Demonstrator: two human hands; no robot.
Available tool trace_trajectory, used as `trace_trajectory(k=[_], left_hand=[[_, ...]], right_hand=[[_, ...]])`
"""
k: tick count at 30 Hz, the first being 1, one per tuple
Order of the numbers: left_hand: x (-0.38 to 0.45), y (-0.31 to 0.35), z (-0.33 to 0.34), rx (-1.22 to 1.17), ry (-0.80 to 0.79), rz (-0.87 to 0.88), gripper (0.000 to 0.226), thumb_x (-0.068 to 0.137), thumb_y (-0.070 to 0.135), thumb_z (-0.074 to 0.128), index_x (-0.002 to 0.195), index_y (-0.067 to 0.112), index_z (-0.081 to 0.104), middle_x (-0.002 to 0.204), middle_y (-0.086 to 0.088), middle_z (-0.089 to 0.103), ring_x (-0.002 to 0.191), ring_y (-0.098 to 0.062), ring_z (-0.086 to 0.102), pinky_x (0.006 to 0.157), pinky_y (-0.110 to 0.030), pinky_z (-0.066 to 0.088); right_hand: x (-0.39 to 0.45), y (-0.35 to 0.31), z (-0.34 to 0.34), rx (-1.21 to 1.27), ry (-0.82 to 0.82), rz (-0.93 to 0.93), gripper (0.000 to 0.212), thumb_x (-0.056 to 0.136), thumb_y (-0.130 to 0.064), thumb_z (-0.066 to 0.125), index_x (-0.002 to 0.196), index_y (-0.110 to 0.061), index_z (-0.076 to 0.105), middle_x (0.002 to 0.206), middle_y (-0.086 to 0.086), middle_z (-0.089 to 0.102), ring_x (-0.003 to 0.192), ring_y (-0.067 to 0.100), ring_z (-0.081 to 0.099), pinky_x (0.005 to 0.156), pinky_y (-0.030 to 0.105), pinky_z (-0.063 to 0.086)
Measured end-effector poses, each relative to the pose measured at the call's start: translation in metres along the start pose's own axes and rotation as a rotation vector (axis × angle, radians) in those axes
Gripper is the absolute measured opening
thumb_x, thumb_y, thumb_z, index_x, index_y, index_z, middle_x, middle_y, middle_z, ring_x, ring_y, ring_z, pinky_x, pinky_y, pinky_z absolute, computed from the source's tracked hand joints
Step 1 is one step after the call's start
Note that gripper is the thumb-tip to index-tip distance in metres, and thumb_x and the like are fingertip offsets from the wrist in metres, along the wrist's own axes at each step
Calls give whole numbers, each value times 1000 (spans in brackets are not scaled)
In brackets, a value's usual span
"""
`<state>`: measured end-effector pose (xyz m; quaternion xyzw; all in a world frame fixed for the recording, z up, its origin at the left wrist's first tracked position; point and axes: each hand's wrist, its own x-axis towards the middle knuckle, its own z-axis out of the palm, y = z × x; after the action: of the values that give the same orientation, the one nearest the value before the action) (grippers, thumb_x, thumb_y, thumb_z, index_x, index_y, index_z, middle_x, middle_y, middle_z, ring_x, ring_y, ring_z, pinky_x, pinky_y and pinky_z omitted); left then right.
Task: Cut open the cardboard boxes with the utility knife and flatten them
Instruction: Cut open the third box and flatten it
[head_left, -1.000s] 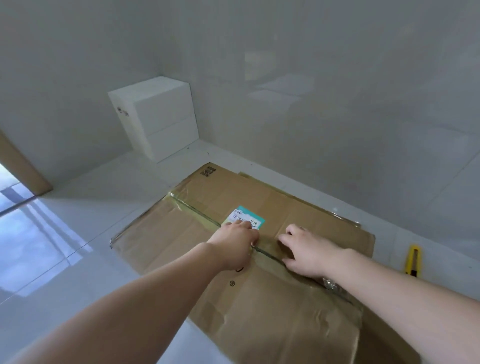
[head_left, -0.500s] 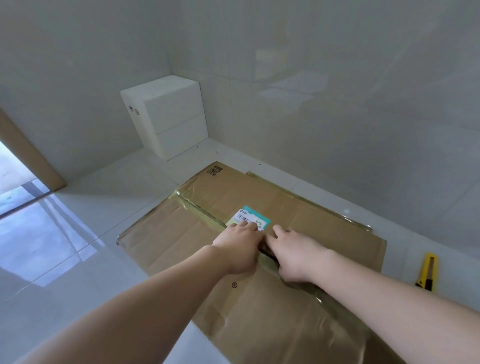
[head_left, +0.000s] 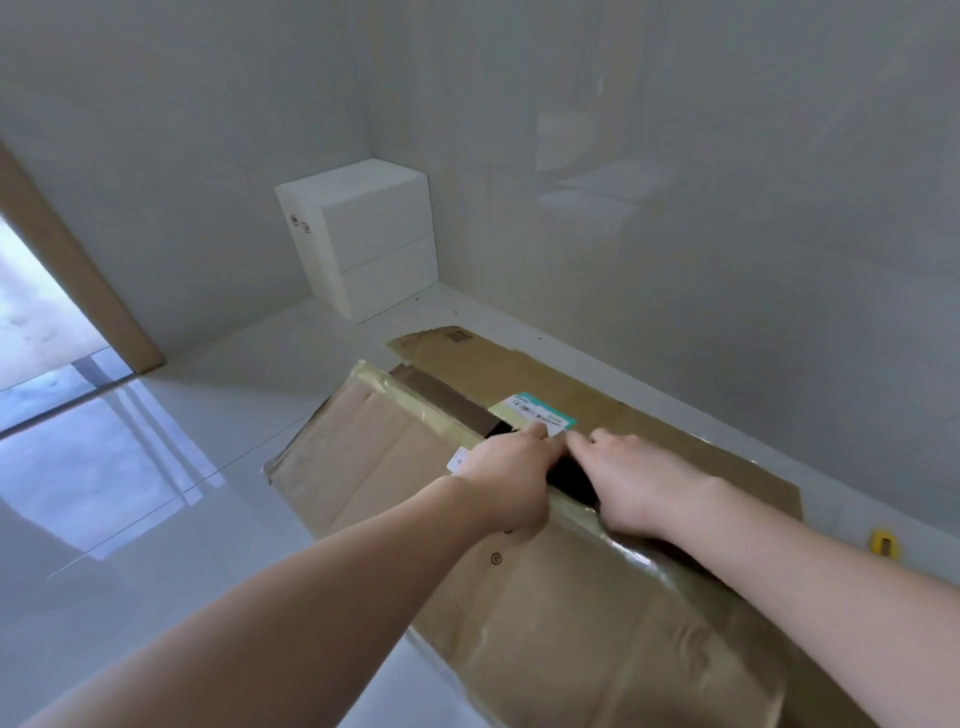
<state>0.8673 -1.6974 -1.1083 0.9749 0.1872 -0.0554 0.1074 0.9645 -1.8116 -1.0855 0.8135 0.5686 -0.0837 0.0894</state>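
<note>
A large brown cardboard box (head_left: 519, 597) lies low on the glossy white tiled floor (head_left: 156, 519), close to the pale right-hand wall (head_left: 727, 208). Its top seam is split open: the left flap (head_left: 374, 457), edged with shiny clear tape, is tilted up, while the far flap (head_left: 649, 447) lies flat toward the wall. A dark gap (head_left: 566, 473) shows between the two.

The left hand (head_left: 506, 475) holds the taped edge of the left flap, fingers curled over it at the gap, the index finger reaching onto a white and teal shipping label (head_left: 540, 413) stuck on the far flap. The right hand (head_left: 639, 483) sits just beside it on the other side of the gap, fingers bent down at the edge of the far flap; how firmly it holds cannot be told. The two hands are close together, nearly touching at the fingertips.

A yellow utility knife (head_left: 883, 543) lies on the floor at the right, past the box's right edge, well apart from both hands and partly hidden by the right forearm.

In the far corner stands a white rectangular box (head_left: 363, 234) against the wall. At the far left a tan door frame (head_left: 67, 260) borders a bright opening.
</note>
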Motion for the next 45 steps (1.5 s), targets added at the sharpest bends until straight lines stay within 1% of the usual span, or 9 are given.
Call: trace_trajectory(k=[6,10,14,19,22,27,32,37,45], left_hand=[[-30,-12,-37,-196,128,11,13,72,20,34,82,21,42,67,-3,55,68,-27,49,55,-33,39],[-43,-8,-72,-114,81,-208,36,92,37,34,70,16,53,67,0,56,65,-21,53,57,-28,42],[-49,-11,-88,69,-253,-432,30,87,44,45,80,17,58,82,0,60,79,-20,60,65,-29,48],[-68,-13,-85,116,-312,-517,32,88,46,48,94,16,56,94,-1,60,88,-21,59,74,-32,49],[-77,-17,-80,121,-362,-565,37,87,53,49,99,18,54,99,-2,60,92,-23,57,82,-35,48],[-103,-27,-74,217,-337,-658,50,86,59,47,118,21,52,112,1,58,102,-24,55,94,-52,43],[-124,-35,-67,171,-221,-654,51,87,59,46,123,23,52,116,1,57,106,-23,54,97,-52,39],[-158,-61,-36,205,-290,-575,67,84,67,44,139,27,38,143,4,38,137,-20,30,108,-59,22],[-146,-71,21,201,-650,-144,116,68,61,73,153,26,3,161,2,-1,147,-21,-9,112,-66,0]], right_hand=[[6,45,-46,30,181,115,47,79,3,39,121,-18,37,110,10,56,94,35,58,71,37,48],[10,67,-59,-162,364,140,59,85,4,36,141,-12,30,137,16,36,110,38,51,85,41,45],[15,76,-51,-257,434,69,54,92,8,30,146,4,25,157,23,6,145,37,10,116,39,19],[22,97,-24,-425,305,176,66,91,-5,17,147,2,-17,151,23,-31,143,36,-23,113,47,-16],[30,103,-19,-430,260,234,68,92,-12,24,149,1,-12,146,26,-35,142,40,-23,109,51,-17],[50,101,-27,-378,242,306,76,91,-31,38,152,-10,-1,154,30,-16,141,50,-2,115,59,4],[64,100,-25,-355,197,363,90,85,-60,43,153,-16,3,151,33,-17,139,55,-5,111,64,1],[70,108,-1,-269,132,350,92,84,-70,36,153,-19,2,154,26,-22,138,50,-21,112,61,-5],[71,113,43,-102,-45,261,82,94,-61,29,153,-14,-1,158,17,-16,145,37,-11,118,49,4]])
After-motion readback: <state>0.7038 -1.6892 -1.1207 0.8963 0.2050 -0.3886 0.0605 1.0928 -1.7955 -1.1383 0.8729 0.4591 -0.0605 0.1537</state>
